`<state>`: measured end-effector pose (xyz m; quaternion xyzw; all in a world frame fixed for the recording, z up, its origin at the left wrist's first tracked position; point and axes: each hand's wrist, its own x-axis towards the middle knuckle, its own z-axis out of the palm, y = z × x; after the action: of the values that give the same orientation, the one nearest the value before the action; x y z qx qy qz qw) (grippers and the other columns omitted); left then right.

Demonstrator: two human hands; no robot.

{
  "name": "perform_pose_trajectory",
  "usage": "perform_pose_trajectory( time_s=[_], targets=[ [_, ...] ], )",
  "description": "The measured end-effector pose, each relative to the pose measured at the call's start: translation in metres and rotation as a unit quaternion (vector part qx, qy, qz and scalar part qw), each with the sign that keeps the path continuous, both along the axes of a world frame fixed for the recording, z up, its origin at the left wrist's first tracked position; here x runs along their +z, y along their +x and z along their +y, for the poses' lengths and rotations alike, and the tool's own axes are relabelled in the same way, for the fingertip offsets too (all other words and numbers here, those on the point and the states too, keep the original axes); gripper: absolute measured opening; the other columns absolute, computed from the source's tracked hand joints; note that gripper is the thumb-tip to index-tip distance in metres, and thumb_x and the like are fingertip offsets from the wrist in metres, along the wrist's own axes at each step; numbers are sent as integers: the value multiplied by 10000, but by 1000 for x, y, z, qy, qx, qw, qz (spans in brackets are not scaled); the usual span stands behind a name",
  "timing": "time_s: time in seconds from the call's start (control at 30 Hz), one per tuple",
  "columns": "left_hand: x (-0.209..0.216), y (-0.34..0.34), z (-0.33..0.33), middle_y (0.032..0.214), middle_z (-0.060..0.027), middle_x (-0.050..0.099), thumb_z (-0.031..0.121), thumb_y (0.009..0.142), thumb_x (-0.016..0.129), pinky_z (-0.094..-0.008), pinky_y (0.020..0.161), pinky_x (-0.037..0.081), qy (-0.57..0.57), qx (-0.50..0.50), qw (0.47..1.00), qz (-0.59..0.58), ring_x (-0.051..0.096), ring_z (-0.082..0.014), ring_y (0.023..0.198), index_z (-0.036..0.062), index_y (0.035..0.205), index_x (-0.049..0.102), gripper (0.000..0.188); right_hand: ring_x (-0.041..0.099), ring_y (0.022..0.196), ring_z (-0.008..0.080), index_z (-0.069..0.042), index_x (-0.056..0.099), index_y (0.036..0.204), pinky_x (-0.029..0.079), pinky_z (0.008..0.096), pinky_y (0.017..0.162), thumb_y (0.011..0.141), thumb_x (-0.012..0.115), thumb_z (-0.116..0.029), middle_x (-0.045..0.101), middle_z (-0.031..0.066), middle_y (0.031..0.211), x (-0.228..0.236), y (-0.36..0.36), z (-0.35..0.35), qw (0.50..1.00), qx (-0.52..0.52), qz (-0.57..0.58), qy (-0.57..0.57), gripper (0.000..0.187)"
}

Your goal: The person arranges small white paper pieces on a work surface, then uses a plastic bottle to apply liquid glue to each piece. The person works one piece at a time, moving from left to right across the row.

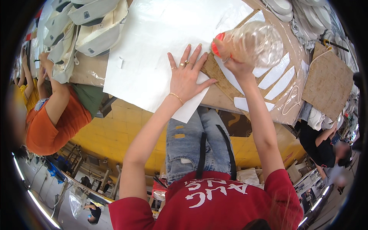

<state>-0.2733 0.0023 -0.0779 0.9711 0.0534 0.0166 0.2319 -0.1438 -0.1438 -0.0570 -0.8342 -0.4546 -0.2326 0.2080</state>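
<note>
My left hand lies flat with fingers spread on a large white sheet, its thumb and index fingertip near the edge of a brown board. In my right hand is a clear plastic bottle, tipped on its side with its red cap toward the left. The fingers wrap round the bottle near the cap end. White elongated cut pieces lie in a row on the board beneath my right arm. The bottle and arm hide part of them.
Stacked white shoe uppers stand at the far left. White shoe soles are piled far right, near another brown board. A thin white cord lies by the table's right edge. A person in an orange shirt works at left.
</note>
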Motion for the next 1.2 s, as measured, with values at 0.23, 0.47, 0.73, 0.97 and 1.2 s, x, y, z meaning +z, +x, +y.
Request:
perform_pose_trajectory(
  time_s=[0.23,0.47,0.73,0.97,1.2],
  targets=[
    [0,1,2,1529,-28,362,675,736,654,-688,1107,-41,-2,-6,1000,-26,220,-264,1455,171,1356,539,807,534,1128,363,-168,700,1045,397,507,974,930,541,-327,648,154,1101,24,-46,-64,796,-219,420,-376,253],
    [0,0,0,1517,-1,388,664,714,694,-624,1132,-97,0,6,1000,-17,256,-238,1444,212,1358,548,800,589,1058,280,-196,660,1146,416,450,951,850,654,-219,648,45,1126,23,-15,-37,986,16,135,96,297],
    [-3,0,1,1513,-8,396,665,724,690,-612,1133,-104,12,-5,1000,-20,255,-254,1444,199,1364,548,804,579,773,273,-163,688,1003,465,392,738,781,702,-411,630,43,832,26,-38,-71,887,-126,317,-311,333],
    [-2,2,0,1516,-18,393,656,723,699,-619,1128,-104,9,-6,1000,-23,251,-262,1446,182,1366,545,813,605,896,237,-120,658,964,482,396,733,862,660,-217,640,24,991,48,-58,-122,930,-103,334,-115,140],
    [-1,1,2,1518,-34,387,659,740,682,-583,1141,-110,39,-17,999,-10,243,-267,1449,165,1365,543,809,577,993,224,-234,653,1177,483,407,834,813,668,-150,626,24,1092,-27,-12,-30,997,3,80,-10,374]
  ],
)
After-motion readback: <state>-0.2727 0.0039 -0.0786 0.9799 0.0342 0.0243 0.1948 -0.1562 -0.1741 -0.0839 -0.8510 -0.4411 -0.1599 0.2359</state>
